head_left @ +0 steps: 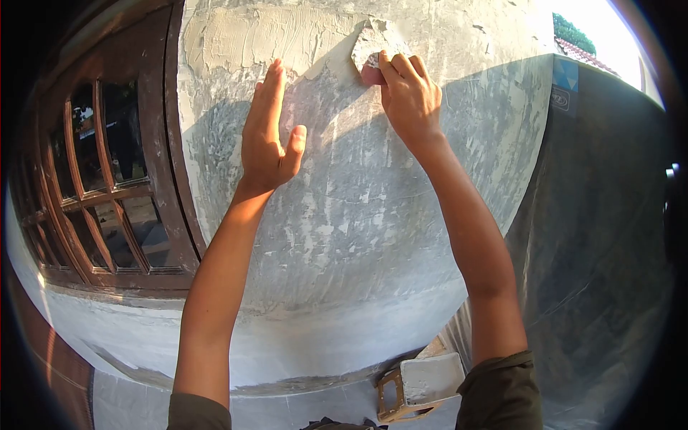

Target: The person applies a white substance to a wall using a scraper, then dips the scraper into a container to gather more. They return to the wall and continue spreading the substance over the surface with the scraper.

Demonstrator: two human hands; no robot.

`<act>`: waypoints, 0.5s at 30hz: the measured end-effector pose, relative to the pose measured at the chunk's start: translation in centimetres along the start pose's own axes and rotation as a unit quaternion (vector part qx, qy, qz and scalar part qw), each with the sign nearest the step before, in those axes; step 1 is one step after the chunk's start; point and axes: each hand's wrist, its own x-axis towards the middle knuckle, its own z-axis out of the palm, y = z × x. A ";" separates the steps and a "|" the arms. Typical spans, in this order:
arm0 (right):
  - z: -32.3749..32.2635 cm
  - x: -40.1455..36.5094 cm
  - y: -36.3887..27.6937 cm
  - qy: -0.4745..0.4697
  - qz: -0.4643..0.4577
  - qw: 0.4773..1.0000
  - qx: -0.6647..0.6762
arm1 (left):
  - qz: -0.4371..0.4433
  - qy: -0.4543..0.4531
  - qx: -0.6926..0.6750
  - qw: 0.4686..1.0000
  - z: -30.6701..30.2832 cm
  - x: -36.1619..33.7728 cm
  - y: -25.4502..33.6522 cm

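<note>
A putty scraper point(365, 49), caked with pale putty, is pinched in my right hand point(414, 97). It lies at the wall face high up, fingers bent over its right edge. To its left, my left hand point(271, 132) is raised with fingers straight and thumb apart, holding nothing. Behind both hands stands the grey plastered wall point(344, 208), patchy with white streaks. A thick band of cream-coloured putty point(240, 39) with rough ridges covers the upper left of it, and a shadow edge crosses the wall near the scraper.
A brown wooden window point(111, 190) with glass panes borders the wall on the left. Below stands a small wooden stool point(390, 398) with a whitish tray point(432, 378) on top. A dark sheet point(602, 236) hangs along the right side.
</note>
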 end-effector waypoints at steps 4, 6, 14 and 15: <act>-0.7 -1.3 -1.2 -0.015 0.017 1.000 0.004 | 0.001 -0.006 0.000 1.000 0.0 0.0 -0.1; -0.9 -1.9 -1.8 -0.007 0.018 1.000 0.011 | -0.008 -0.012 0.006 1.000 0.0 0.0 0.0; -4.2 -5.1 -6.5 -0.095 0.077 0.990 0.069 | -0.013 0.002 0.002 1.000 0.0 0.0 0.1; -5.1 -4.8 -7.1 -0.069 0.081 0.986 0.128 | -0.016 0.015 -0.005 1.000 0.0 0.1 0.1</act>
